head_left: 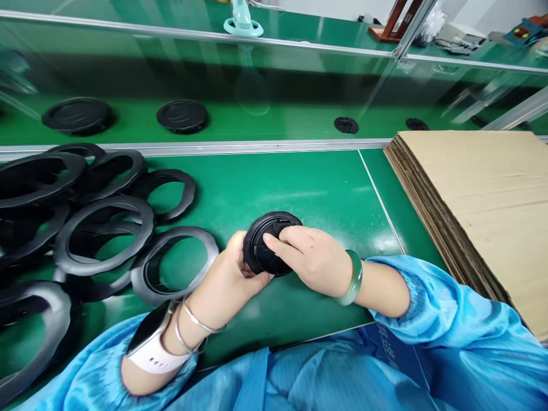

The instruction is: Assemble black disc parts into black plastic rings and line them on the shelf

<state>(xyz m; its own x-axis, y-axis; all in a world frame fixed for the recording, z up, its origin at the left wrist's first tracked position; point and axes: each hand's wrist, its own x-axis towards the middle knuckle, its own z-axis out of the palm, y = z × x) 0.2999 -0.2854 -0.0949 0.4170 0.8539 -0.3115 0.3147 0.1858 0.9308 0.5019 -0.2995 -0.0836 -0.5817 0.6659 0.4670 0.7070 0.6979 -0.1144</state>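
Note:
Both hands hold one round black plastic cap (266, 235) just above the green table (317, 188), near its front edge. My left hand (231, 273) grips the cap's lower left side, fingers curled around the rim. My right hand (309, 256) lies over its right side with the fingers pressed on its face. The left wrist carries a white watch and thin bangles, the right wrist a pale green bangle. Both arms wear blue sleeves.
Several black plastic rings (103, 234) lie piled at the left. A stack of flat cardboard sheets (483, 200) fills the right. Behind a metal rail (205, 147), a green belt carries two black discs (182, 115) and smaller black parts (346, 124).

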